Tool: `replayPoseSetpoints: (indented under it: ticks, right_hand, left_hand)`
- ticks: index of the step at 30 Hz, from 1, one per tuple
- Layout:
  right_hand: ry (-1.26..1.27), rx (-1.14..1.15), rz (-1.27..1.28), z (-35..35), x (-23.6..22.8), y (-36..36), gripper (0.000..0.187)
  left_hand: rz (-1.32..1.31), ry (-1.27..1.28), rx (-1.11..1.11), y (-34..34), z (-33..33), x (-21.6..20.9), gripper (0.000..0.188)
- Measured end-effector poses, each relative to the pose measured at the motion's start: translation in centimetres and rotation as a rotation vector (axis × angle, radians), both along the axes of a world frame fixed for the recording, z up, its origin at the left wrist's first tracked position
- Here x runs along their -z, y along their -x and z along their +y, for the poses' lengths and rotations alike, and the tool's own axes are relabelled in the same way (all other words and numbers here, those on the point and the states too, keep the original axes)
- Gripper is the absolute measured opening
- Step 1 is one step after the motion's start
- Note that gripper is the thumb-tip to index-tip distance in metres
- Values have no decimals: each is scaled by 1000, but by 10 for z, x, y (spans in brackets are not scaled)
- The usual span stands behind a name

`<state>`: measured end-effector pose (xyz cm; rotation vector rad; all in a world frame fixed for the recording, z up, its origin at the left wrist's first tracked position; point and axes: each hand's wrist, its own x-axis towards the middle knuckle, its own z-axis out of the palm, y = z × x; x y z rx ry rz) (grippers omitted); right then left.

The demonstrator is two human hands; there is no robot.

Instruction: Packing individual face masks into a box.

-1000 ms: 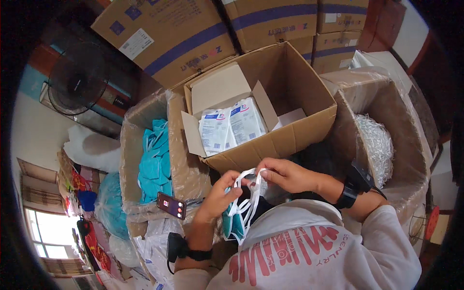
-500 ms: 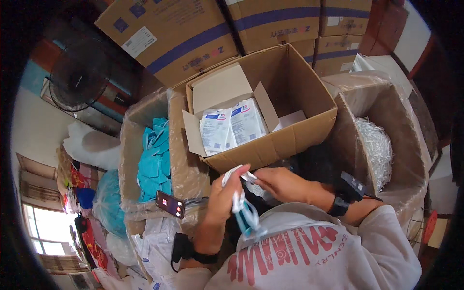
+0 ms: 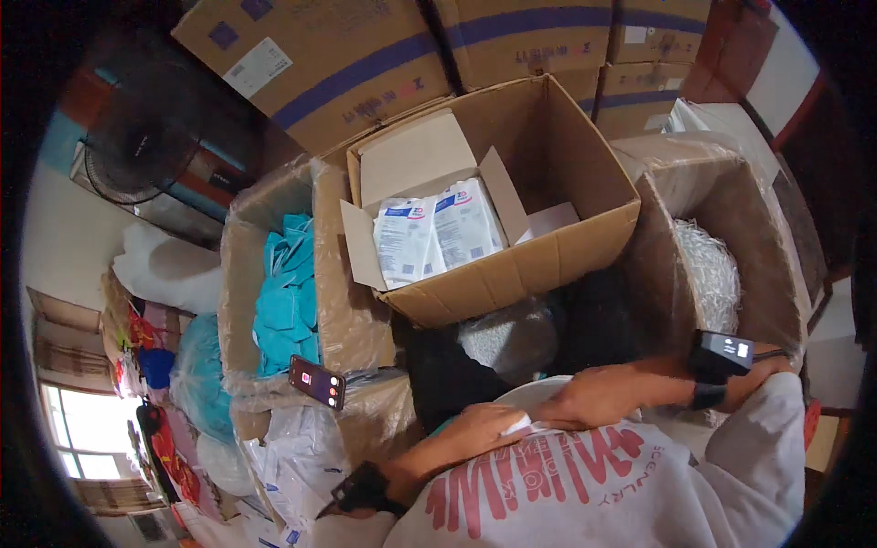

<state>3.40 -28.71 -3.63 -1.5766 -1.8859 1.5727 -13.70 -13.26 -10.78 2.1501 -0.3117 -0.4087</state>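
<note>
My left hand [image 3: 493, 426] is closed, low in front of my sweatshirt, with a small white piece [image 3: 518, 426] pinched at its fingertips. My right hand [image 3: 575, 398] is closed against the other side of that piece, its fingers turned down and partly hidden. Most of the piece is covered by my hands, so its kind does not show. Just beyond them is the pale rim of a round container [image 3: 534, 391]. A sliver of teal [image 3: 442, 427] shows beside my left wrist.
Ahead, an open carton [image 3: 512, 283] holds a smaller box with white printed packets [image 3: 440, 233]. Teal folded masks [image 3: 288, 310] fill a plastic-lined carton at left; a phone [image 3: 317, 383] lies by it. White strips [image 3: 705, 279] sit in the right carton. Taped cartons [image 3: 530, 41] stand behind.
Both hands have dropped closer to my body, the right one also moving right. The white strip and the teal-and-white thing hanging below my left hand are now mostly out of sight.
</note>
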Motion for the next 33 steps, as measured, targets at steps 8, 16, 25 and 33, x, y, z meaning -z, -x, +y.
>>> replayPoseSetpoints:
  ticks: [8,16,25,33]
  right_hand:
    - [188,-8,-4,-35,-22,-18,23]
    - [377,96,183,-60,-34,-34,27]
    - [372,962,610,-70,-11,-94,27]
    - [141,658,693,40,27,-37,35]
  left_hand:
    - [-88,201,-22,3,-18,8,27]
    - [188,225,-104,18,-14,26,25]
    - [393,822,-824,-21,8,-1,26]
    - [225,462,-610,-33,25,-30,24]
